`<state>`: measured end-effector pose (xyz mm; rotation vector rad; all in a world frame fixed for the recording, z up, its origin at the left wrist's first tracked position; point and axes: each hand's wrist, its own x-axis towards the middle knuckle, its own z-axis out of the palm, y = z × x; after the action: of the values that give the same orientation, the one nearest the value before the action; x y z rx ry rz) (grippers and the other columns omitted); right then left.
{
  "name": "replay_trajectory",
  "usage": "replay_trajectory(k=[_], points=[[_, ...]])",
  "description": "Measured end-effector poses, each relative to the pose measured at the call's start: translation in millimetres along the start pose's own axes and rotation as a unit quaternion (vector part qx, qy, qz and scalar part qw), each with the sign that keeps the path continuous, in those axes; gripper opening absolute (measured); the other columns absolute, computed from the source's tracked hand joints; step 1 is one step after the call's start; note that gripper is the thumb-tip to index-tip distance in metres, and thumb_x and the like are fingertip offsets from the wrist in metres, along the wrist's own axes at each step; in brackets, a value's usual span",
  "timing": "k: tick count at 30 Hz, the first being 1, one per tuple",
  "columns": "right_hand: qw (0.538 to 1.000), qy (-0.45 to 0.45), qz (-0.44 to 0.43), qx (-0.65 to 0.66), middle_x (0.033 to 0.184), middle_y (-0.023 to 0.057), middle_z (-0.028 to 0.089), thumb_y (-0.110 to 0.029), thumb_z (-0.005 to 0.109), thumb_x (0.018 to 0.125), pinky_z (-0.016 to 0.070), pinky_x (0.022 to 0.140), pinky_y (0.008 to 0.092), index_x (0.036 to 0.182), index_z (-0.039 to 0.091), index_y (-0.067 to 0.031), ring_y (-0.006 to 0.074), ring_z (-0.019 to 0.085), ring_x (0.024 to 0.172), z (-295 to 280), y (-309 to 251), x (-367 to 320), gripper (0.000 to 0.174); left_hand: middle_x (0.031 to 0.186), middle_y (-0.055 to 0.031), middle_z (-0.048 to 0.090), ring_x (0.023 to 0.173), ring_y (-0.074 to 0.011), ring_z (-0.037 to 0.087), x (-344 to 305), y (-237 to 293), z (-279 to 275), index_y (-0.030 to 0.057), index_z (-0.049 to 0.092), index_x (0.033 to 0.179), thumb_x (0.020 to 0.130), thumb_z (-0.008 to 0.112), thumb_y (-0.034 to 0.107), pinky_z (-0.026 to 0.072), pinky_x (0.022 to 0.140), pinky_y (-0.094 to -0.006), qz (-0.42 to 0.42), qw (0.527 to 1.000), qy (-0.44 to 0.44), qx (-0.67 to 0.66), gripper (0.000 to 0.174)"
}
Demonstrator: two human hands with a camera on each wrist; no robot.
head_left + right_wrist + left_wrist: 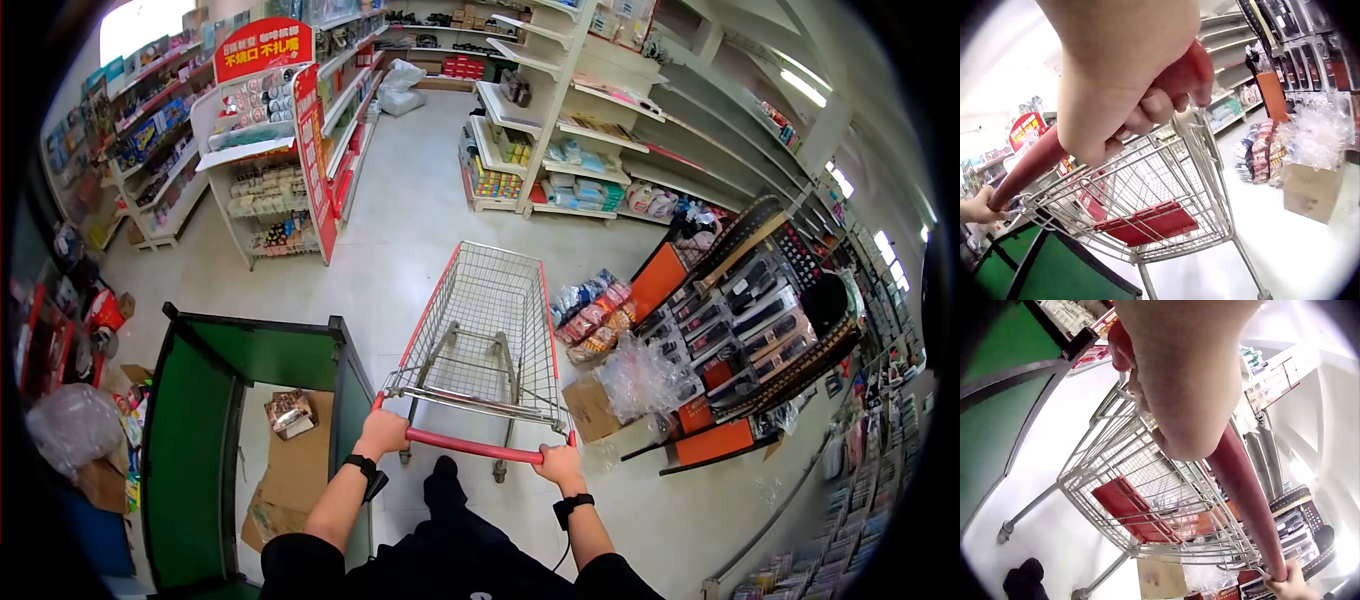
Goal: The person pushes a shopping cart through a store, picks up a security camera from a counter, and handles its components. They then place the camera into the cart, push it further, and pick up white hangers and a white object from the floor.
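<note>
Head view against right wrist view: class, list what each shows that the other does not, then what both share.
Only the head view shows the dark shoe and the cardboard inside the green bin.
Only the right wrist view shows the red panel low on the cart.
Both show the cart, red handle, left hand, right hand, green bin and box topped with clear plastic.

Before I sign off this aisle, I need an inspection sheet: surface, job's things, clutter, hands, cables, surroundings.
Surface: pale, glossy floor.
Job's things: wire shopping cart with red handle.
Clutter: cardboard box, clear plastic and packaged goods, right of the cart.
Hands: left hand and right hand both grip the handle.
Cables: thin dark cord below the right wristband.
Surroundings: green-walled enclosure at left; shelving and display stand ahead.
</note>
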<state>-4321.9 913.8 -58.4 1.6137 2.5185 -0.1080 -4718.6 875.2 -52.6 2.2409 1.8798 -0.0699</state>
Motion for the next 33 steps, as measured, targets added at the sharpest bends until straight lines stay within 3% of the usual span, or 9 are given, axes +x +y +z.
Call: replay_trajectory(k=[7, 19, 22, 28, 33], points=[[0.998, 0.056, -0.022, 0.034, 0.059, 0.0084, 0.063, -0.039, 0.059, 0.073, 0.0505, 0.053, 0.0410, 0.072, 0.064, -0.0136, 0.0278, 0.063, 0.055, -11, 16, 103, 0.026, 0.068, -0.0114, 0.066, 0.066, -0.0288, 0.066, 99, -46, -26, 0.0115, 0.070, 0.069, 0.067, 0.060, 0.029, 0.0520, 0.064, -0.0398, -0.001, 0.999, -0.011, 0.041, 0.021], [0.996, 0.065, -0.015, 0.052, 0.058, 0.0098, 0.062, -0.034, 0.060, 0.074, 0.0504, 0.052, 0.0416, 0.070, 0.063, -0.0127, 0.0288, 0.063, 0.054, -41, 40, 251, 0.022, 0.067, -0.0104, 0.066, 0.063, -0.0285, 0.065, 244, -114, -54, 0.0127, 0.070, 0.070, 0.070, 0.056, 0.032, 0.0521, 0.063, -0.0393, 0.021, 0.998, -0.002, 0.065, 0.024], [0.998, 0.007, 0.015, 0.055, 0.066, 0.0093, 0.066, -0.033, 0.061, 0.072, 0.0522, 0.060, 0.0415, 0.078, 0.066, -0.0134, 0.0290, 0.065, 0.062, -55, 38, 285, 0.021, 0.067, -0.0107, 0.066, 0.063, -0.0280, 0.065, 279, -134, -62, 0.0124, 0.070, 0.067, 0.070, 0.056, 0.032, 0.0520, 0.062, -0.0390, 0.038, 0.997, 0.009, 0.062, 0.024], [0.996, 0.063, 0.028, 0.048, 0.059, 0.0095, 0.063, -0.041, 0.057, 0.077, 0.0508, 0.054, 0.0431, 0.073, 0.064, -0.0141, 0.0296, 0.063, 0.056, -57, 41, 360, 0.028, 0.067, -0.0086, 0.067, 0.066, -0.0269, 0.065, 366, -182, -78, 0.0136, 0.070, 0.068, 0.070, 0.058, 0.033, 0.0517, 0.064, -0.0383, 0.047, 0.997, -0.012, 0.066, 0.023], [0.998, 0.052, 0.033, 0.035, 0.059, 0.0098, 0.062, -0.043, 0.054, 0.080, 0.0505, 0.054, 0.0441, 0.074, 0.063, -0.0146, 0.0305, 0.063, 0.055, -73, 37, 409, 0.030, 0.071, -0.0098, 0.068, 0.068, -0.0275, 0.066, 429, -216, -98, 0.0114, 0.071, 0.071, 0.067, 0.060, 0.028, 0.0525, 0.066, -0.0382, 0.080, 0.994, -0.025, 0.065, 0.021]])
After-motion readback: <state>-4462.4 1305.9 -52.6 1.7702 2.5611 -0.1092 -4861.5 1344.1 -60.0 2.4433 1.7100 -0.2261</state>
